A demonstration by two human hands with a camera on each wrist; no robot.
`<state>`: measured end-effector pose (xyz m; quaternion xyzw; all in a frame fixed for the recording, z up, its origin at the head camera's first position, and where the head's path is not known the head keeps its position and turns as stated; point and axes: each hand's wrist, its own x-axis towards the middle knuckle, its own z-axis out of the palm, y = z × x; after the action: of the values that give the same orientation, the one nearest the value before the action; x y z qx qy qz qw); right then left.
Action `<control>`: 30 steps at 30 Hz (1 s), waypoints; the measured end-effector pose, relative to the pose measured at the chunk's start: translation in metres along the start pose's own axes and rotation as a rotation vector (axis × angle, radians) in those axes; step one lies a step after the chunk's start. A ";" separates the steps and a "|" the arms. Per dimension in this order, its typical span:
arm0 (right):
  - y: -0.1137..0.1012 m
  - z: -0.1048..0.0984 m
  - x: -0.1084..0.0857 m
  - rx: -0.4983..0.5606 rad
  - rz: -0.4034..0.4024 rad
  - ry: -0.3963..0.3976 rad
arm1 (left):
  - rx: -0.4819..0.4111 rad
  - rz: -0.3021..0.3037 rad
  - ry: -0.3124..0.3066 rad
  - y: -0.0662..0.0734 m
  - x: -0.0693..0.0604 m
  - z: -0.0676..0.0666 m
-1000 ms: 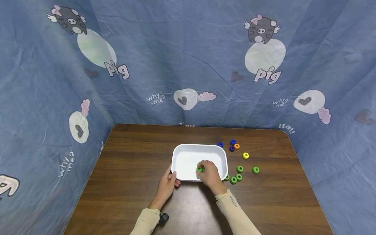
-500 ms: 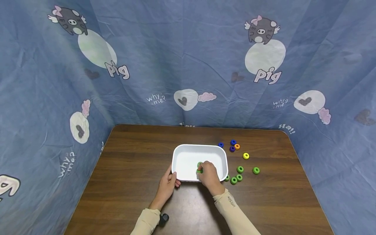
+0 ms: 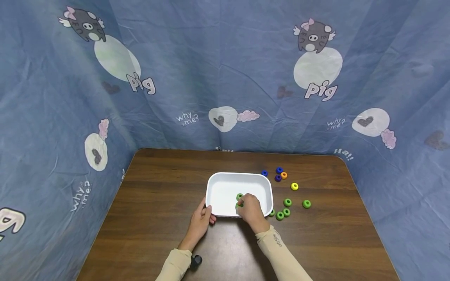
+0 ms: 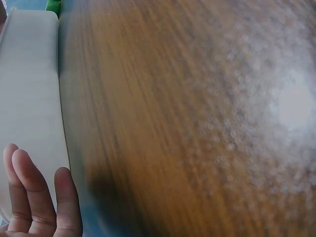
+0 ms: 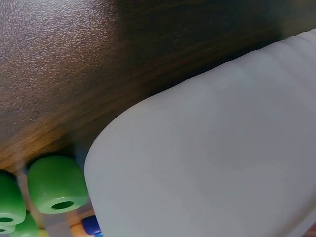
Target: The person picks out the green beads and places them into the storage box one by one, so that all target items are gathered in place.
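We find the white rectangular tray with rounded corners (image 3: pixel 221 191) lying flat on the dark brown wood-grain counter (image 3: pixel 161 183). The left hand (image 3: pixel 199 224) has its grip on the tray's near left corner, thumb by the rim; in the left wrist view, its fingers lie extended along the outer wall.

The right hand (image 3: pixel 251 208) is inside the tray with fingers bent, their tips at a green ring-shaped bead (image 3: pixel 238 206). This grip is nearly closed; we cannot tell whether it pinches the bead or only touches it. A second green bead (image 3: pixel 238 197) sits in the tray just beyond the first.

Right of the tray we count five loose green beads (image 3: pixel 279 218), one just beside the near right corner, a yellow bead (image 3: pixel 294 189) and, farther back, an orange bead (image 3: pixel 283 178) near three blue beads (image 3: pixel 279 172), one darker. We note beige sleeves (image 3: pixel 281 249) on both arms and a blue printed cloth (image 3: pixel 197 58) behind.
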<state>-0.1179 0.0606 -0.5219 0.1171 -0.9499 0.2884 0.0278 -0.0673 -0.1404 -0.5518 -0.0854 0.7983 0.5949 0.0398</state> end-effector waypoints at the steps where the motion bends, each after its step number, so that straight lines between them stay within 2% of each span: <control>1: 0.000 -0.001 0.000 0.001 0.001 -0.001 | -0.001 0.001 0.002 0.000 0.000 0.000; 8: 0.001 -0.004 0.000 -0.009 -0.001 -0.015 | 0.000 0.031 0.006 -0.002 0.002 0.003; 15: 0.000 -0.011 -0.001 0.073 0.020 -0.052 | -0.018 0.034 0.025 -0.002 0.002 0.004; 19: 0.000 -0.018 -0.003 0.131 0.019 -0.004 | -0.025 0.033 0.047 -0.001 0.001 0.005; 24: 0.002 -0.035 -0.007 0.149 0.034 0.088 | -0.031 0.021 0.058 0.000 0.000 0.005; 27: 0.006 -0.047 -0.008 0.176 0.053 0.137 | -0.039 0.019 0.066 0.000 0.000 0.005; 30: 0.014 -0.057 -0.009 0.199 0.108 0.182 | -0.051 0.022 0.071 0.000 0.000 0.005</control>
<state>-0.1130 0.1052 -0.4836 0.0413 -0.9151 0.3916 0.0862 -0.0678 -0.1353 -0.5531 -0.0985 0.7846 0.6121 0.0026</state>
